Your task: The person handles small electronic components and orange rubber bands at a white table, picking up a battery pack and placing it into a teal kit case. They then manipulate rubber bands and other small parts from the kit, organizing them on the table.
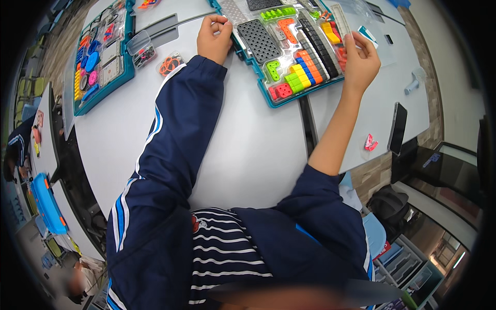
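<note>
An open teal case [276, 103] of plastic building parts lies at the far middle of the table. My right hand [361, 62] is over its right side, thumb and fingers pinching a pale, translucent flat strip [340, 20] that points away from me. At the case's left edge is my left hand [214, 39], its fingers curled in; whatever they hold, if anything, is hidden. In the case sit a dark perforated plate [259, 40], an orange angled piece [287, 31], green angled pieces, and rows of green, yellow, blue and orange blocks [305, 71].
A second teal case [106, 90] of parts stands at the left, with small clear boxes [143, 54] of bits beside it. Orange rings [169, 65] lie nearby. On the right are a phone [397, 128], a pink wrapper [370, 142] and a pale blue-white object [413, 82].
</note>
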A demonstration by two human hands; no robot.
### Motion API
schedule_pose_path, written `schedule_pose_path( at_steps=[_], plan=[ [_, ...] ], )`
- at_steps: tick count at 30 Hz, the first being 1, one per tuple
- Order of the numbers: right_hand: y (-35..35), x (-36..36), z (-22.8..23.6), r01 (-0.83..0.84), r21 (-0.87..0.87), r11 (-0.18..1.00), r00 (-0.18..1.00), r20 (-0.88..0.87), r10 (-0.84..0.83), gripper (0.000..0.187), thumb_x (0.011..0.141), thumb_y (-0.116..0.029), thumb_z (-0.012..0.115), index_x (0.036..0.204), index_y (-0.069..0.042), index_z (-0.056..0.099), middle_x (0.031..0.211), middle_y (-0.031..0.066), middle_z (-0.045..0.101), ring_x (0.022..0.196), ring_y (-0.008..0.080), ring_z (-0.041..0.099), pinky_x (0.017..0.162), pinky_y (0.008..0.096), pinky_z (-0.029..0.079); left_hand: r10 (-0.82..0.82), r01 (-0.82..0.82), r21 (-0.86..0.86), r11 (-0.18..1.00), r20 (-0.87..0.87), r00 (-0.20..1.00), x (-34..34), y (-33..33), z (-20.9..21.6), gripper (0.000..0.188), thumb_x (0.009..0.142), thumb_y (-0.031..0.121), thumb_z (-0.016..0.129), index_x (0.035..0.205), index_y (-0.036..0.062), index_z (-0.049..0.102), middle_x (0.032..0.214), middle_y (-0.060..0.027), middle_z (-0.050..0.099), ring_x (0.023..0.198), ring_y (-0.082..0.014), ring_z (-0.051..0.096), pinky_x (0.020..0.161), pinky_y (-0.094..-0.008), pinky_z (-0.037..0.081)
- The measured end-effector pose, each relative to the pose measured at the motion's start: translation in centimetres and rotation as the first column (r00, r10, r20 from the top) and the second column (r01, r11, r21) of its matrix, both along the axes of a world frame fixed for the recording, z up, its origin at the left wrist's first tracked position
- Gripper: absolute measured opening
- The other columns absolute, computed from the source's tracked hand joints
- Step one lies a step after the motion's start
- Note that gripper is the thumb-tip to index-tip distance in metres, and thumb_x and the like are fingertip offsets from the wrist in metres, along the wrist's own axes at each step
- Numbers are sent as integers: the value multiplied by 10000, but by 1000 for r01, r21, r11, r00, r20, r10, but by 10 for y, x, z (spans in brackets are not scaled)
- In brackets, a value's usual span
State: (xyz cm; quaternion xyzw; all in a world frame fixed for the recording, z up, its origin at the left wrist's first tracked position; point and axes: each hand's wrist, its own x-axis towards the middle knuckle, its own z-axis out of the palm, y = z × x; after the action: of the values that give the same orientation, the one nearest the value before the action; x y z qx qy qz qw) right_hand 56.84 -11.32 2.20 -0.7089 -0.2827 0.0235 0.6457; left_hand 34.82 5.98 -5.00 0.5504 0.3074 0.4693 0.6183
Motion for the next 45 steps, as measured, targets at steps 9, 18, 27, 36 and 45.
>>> schedule_pose_path(
  at_steps=[9, 18, 27, 36, 45],
  plan=[
    [-45, -5, -12, 61, 55, 997, 993, 98, -66, 152, 868, -62, 741, 979, 34, 706, 841, 63, 684, 710, 105, 661, 633, 215, 530, -2, 2, 13, 1000, -22, 1000, -1, 1, -3, 121, 949, 105, 630, 1037, 68, 555, 722, 46, 569, 536, -34, 472, 483, -203, 354],
    [-47, -14, -18, 28, -20, 999, 964, 266, -22, 127, 840, -12, 722, 962, 20, 721, 888, 69, 662, 735, 118, 663, 649, 245, 549, -9, 10, 16, 1000, -55, 998, -2, 1, 2, 111, 962, 93, 620, 1038, 60, 545, 728, 35, 557, 508, -36, 434, 452, -202, 328],
    [-53, -12, -14, 96, -82, 992, 971, 226, -75, 100, 836, -12, 727, 932, 12, 718, 863, 72, 671, 734, 131, 664, 669, 257, 541, -24, 26, 27, 999, -47, 999, -2, 2, 0, 144, 992, 154, 608, 1063, 52, 536, 742, 25, 560, 462, -34, 406, 424, -209, 278],
    [-51, -9, -18, 82, -62, 995, 967, 247, -65, 133, 841, -11, 722, 971, 15, 723, 877, 81, 669, 732, 137, 657, 667, 260, 537, -20, 19, -14, 1000, -60, 998, -2, 2, 3, 124, 970, 92, 613, 1049, 48, 529, 752, 10, 557, 480, -50, 418, 445, -219, 315],
    [-51, -12, -16, 48, -144, 988, 954, 300, -3, 162, 834, 14, 706, 995, 16, 719, 887, 86, 665, 761, 157, 654, 702, 282, 527, -12, 12, -4, 1000, -48, 999, -1, 0, 3, 118, 988, 116, 603, 1055, 54, 528, 764, -14, 585, 469, -59, 440, 426, -221, 329]
  ],
)
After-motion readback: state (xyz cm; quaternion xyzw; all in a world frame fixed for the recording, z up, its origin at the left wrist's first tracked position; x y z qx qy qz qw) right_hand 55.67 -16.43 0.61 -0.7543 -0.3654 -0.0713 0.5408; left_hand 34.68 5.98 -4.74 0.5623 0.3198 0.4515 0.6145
